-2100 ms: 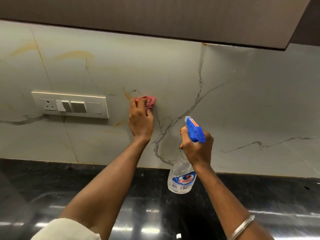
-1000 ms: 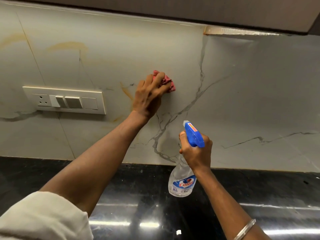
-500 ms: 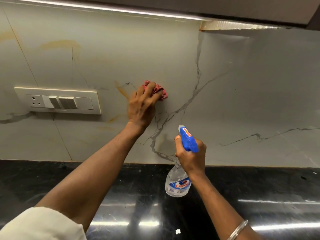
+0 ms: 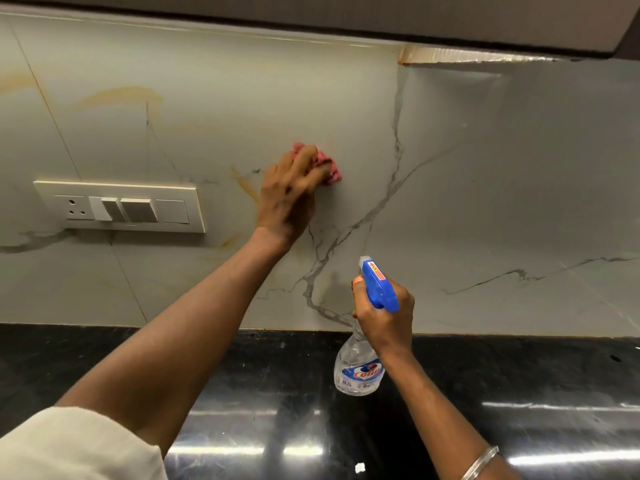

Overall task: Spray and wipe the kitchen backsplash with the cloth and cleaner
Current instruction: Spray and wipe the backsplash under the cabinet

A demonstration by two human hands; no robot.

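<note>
A pale marble backsplash (image 4: 485, 188) with grey veins and some orange-brown streaks fills the wall. My left hand (image 4: 291, 192) presses a bunched pink cloth (image 4: 330, 168) flat against it, just right of an orange streak; most of the cloth is hidden under my fingers. Lower and to the right, my right hand (image 4: 384, 313) grips the neck of a clear spray bottle (image 4: 358, 370) with a blue trigger head (image 4: 379, 285), nozzle pointed up at the wall. The bottle hangs above the counter, a short way off the wall.
A cream switch and socket plate (image 4: 121, 206) is mounted on the wall to the left of the cloth. A glossy black stone counter (image 4: 519, 382) runs below. A dark cabinet underside (image 4: 346, 19) overhangs the top of the wall.
My left hand has been rubbing the cloth over the same patch, up and right, down, then back up slightly. The right hand has held the bottle almost still.
</note>
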